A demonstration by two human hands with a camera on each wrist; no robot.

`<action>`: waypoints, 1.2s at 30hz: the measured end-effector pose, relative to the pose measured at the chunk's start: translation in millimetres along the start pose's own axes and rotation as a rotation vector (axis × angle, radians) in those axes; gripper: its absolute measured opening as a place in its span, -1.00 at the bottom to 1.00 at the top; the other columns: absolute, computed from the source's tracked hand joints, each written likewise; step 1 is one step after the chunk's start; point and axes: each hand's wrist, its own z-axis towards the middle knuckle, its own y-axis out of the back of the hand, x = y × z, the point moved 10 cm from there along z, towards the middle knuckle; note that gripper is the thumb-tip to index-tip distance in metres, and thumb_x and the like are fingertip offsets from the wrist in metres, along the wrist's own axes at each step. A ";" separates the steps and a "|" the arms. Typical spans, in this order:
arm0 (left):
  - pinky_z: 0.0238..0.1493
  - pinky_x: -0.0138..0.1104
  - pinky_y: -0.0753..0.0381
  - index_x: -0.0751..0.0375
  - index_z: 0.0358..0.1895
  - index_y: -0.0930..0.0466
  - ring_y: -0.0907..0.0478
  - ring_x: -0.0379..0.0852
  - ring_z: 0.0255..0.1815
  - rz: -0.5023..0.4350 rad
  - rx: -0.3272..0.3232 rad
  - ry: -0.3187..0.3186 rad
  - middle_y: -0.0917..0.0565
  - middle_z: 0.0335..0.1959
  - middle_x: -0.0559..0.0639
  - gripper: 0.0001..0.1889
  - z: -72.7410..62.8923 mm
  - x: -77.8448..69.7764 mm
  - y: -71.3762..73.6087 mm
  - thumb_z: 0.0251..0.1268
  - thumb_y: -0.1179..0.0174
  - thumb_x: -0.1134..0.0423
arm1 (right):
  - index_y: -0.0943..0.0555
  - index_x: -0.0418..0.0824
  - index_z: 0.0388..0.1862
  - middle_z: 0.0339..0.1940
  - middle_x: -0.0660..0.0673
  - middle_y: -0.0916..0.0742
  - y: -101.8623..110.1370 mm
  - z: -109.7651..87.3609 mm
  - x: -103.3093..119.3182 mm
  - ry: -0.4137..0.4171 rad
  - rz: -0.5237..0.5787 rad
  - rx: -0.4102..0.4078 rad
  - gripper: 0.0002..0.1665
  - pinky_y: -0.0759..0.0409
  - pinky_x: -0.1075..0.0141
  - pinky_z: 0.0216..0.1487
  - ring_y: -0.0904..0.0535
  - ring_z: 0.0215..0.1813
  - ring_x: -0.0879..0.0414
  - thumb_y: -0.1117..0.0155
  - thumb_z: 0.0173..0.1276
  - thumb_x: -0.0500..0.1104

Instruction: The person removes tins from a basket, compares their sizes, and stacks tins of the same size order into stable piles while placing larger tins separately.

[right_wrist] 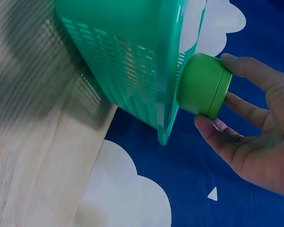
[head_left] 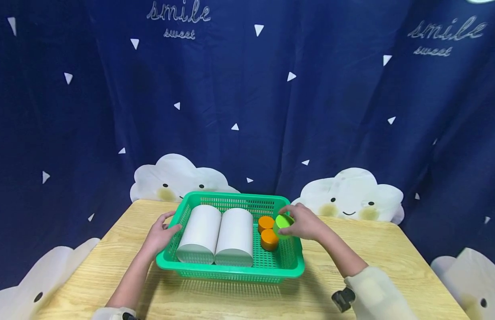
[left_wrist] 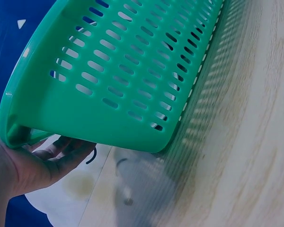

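Observation:
A green plastic basket (head_left: pixel 231 268) stands on the table. Inside it two white cylinders (head_left: pixel 200 231) lie side by side at the left, and two small orange round containers (head_left: pixel 269 240) stand right of them. My right hand (head_left: pixel 305 223) pinches a small green round container (right_wrist: pixel 202 85) by its lidded end, between thumb and fingers, at the basket's right rim. My left hand (head_left: pixel 158 235) holds the basket's left rim; in the left wrist view its thumb side is partly hidden by the rim.
The wooden table (head_left: pixel 351 266) extends on both sides of the basket and in front of it. Behind it hangs a dark blue curtain (head_left: pixel 215 89) with white clouds and triangles.

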 end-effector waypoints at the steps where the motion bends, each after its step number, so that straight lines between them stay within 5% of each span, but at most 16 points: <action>1: -0.20 -0.15 -0.62 0.24 0.43 -0.04 -0.56 0.20 -0.03 0.002 0.001 -0.002 -0.41 0.16 0.49 -0.36 -0.1 -0.5 0.2 0.36 -0.04 0.18 | -0.58 -0.23 0.03 -0.22 -0.19 -0.59 1.4 0.2 -1.5 0.005 -0.002 -0.005 -0.40 -0.46 0.26 -0.25 -0.47 -0.15 0.01 -0.50 -0.03 -0.06; 36: -0.22 -0.11 -0.64 0.26 0.43 0.00 -0.55 0.26 0.00 0.009 0.015 0.005 -0.38 0.17 0.51 -0.35 -4.6 -5.7 -0.5 0.37 -0.03 0.17 | -0.55 -0.32 0.05 -0.27 -0.24 -0.58 28.7 -0.7 -57.5 -0.068 -0.028 -0.085 -0.36 -0.45 0.18 -0.25 -0.44 -0.20 -0.01 -0.46 -0.01 -0.06</action>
